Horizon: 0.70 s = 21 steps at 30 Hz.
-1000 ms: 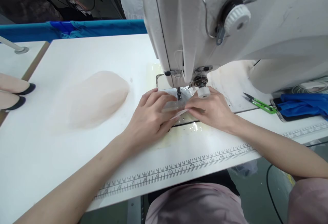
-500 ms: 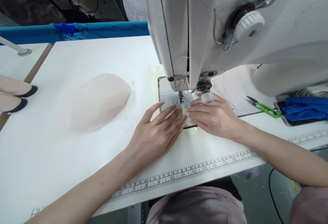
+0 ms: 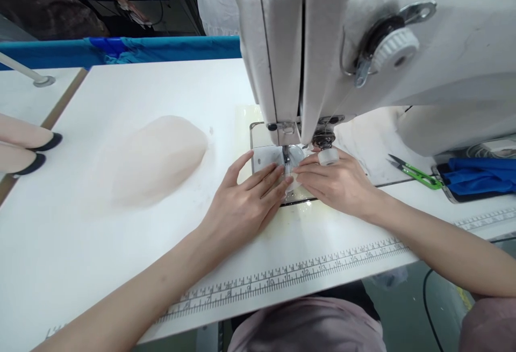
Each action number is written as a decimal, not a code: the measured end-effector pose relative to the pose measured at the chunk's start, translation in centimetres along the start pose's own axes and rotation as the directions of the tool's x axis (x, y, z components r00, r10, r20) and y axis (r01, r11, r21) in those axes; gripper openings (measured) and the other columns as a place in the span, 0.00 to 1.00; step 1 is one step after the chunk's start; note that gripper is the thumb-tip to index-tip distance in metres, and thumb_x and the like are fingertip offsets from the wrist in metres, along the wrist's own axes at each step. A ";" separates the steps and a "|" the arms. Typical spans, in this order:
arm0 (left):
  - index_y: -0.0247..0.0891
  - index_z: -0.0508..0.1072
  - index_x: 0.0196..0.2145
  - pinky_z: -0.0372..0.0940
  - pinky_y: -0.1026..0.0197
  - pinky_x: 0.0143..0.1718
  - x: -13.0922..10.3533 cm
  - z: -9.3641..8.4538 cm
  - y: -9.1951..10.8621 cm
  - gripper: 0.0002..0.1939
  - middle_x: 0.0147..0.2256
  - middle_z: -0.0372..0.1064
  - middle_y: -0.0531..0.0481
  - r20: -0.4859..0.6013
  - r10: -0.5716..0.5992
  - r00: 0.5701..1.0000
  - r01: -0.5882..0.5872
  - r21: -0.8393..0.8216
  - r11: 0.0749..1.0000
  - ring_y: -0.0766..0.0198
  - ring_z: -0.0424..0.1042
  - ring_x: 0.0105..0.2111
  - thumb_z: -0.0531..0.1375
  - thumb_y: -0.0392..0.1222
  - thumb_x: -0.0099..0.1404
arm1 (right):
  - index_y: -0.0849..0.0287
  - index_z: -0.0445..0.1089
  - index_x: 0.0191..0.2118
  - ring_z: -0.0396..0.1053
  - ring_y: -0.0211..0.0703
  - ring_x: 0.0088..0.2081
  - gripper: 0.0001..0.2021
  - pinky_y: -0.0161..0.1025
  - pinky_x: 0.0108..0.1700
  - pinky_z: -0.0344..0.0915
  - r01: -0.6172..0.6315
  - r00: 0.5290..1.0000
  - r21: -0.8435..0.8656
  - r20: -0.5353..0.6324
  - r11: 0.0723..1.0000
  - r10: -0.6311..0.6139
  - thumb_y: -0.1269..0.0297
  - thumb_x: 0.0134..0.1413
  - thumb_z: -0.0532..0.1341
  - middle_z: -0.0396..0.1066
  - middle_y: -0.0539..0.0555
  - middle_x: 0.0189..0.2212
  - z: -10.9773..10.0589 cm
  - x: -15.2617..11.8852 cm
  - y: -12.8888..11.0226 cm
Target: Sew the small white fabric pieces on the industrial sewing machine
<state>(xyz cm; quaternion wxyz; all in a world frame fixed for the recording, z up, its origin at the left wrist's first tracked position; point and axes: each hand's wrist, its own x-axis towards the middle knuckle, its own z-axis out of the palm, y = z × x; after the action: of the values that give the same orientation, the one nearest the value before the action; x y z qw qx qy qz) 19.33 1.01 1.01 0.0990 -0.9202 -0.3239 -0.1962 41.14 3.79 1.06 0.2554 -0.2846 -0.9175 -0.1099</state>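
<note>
One ruler strip [image 3: 270,283] lines the bench [image 3: 100,255]; beyond, the left hand [image 3: 245,201] lies flat, fingers spread, and the right hand [image 3: 338,180] has bent fingers, grip unclear, both at one sheer piece [image 3: 288,171] by the presser foot [image 3: 286,154]. One green snips [image 3: 419,173] lies rightward; one sewing machine [image 3: 282,45] blocks the view behind.

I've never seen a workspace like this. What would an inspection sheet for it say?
Surface: white table, ruler markings along the near edge.
Job's things: sewing machine; sheer pale piece at left; material at the needle hard to make out.
Clutter: green-handled snips and blue cloth at right.
Grippers: none, bare hands; left hand spread flat near the needle, right hand beside it, its grip unclear.
Cables: black cable below the table.
Surroundings: person in a white top beyond the teal-covered rail.
</note>
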 end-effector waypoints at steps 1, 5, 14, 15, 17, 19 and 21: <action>0.40 0.70 0.53 0.56 0.36 0.60 0.1 0.0 -0.1 0.16 0.49 0.73 0.44 0.004 0.001 1.000 -0.001 0.003 1.000 0.55 0.72 0.51 0.55 0.35 0.68 | 0.58 0.75 0.32 0.74 0.39 0.35 0.12 0.41 0.46 0.69 -0.008 1.000 0.004 0.011 1.000 0.008 0.74 0.60 0.56 0.79 0.49 0.32 0.1 0.0 0.1; 0.37 0.69 0.52 0.53 0.34 0.61 0.4 0.2 -0.5 0.15 0.49 0.72 0.41 0.014 0.003 1.000 -0.003 0.024 1.000 0.54 0.72 0.51 0.54 0.36 0.69 | 0.56 0.75 0.34 0.73 0.41 0.40 0.12 0.42 0.47 0.68 -0.060 0.997 0.036 0.054 0.998 0.058 0.75 0.60 0.56 0.78 0.50 0.34 0.6 0.0 0.4; 0.41 0.69 0.53 0.54 0.34 0.61 0.3 0.4 -0.8 0.15 0.50 0.72 0.45 -0.003 0.013 1.000 -0.013 0.050 0.999 0.55 0.71 0.52 0.53 0.35 0.70 | 0.59 0.75 0.35 0.73 0.39 0.37 0.13 0.41 0.50 0.67 0.062 0.998 -0.117 0.005 0.991 -0.061 0.78 0.59 0.54 0.79 0.49 0.35 0.6 -0.1 0.5; 0.41 0.69 0.52 0.55 0.34 0.61 0.3 0.4 -0.8 0.15 0.49 0.73 0.46 -0.010 0.026 1.000 -0.026 0.054 0.998 0.56 0.72 0.51 0.53 0.35 0.69 | 0.59 0.75 0.35 0.73 0.39 0.37 0.13 0.41 0.50 0.67 0.060 0.998 -0.121 0.010 0.991 -0.060 0.79 0.59 0.55 0.79 0.49 0.35 0.6 -0.1 0.5; 0.39 0.69 0.52 0.55 0.36 0.61 0.3 0.3 -0.7 0.15 0.48 0.73 0.46 -0.027 0.041 0.999 -0.040 0.058 0.998 0.56 0.73 0.50 0.54 0.34 0.69 | 0.58 0.75 0.35 0.73 0.39 0.36 0.13 0.42 0.50 0.67 0.055 0.998 -0.123 0.028 0.991 -0.052 0.79 0.59 0.55 0.79 0.49 0.34 0.5 -0.1 0.5; 0.38 0.69 0.52 0.55 0.36 0.61 0.3 0.3 -0.7 0.15 0.48 0.74 0.45 -0.036 0.041 0.999 -0.039 0.055 0.998 0.57 0.74 0.49 0.54 0.34 0.69 | 0.57 0.75 0.34 0.73 0.39 0.36 0.13 0.42 0.49 0.67 0.049 0.998 -0.122 0.043 0.991 -0.044 0.79 0.59 0.55 0.79 0.48 0.34 0.5 -0.1 0.5; 0.37 0.69 0.52 0.54 0.36 0.62 0.4 0.3 -0.8 0.15 0.48 0.74 0.44 -0.032 0.035 0.999 -0.034 0.045 0.998 0.57 0.74 0.49 0.54 0.34 0.69 | 0.57 0.75 0.34 0.73 0.39 0.37 0.13 0.42 0.49 0.67 0.045 0.998 -0.110 0.038 0.993 -0.041 0.79 0.58 0.55 0.79 0.49 0.33 0.6 -0.1 0.5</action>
<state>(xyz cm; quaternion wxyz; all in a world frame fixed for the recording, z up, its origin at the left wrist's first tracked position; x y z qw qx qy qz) 19.17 1.94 0.96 0.1279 -0.9199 -0.3107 -0.2021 41.24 4.39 0.56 0.2202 -0.2804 -0.9203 -0.1611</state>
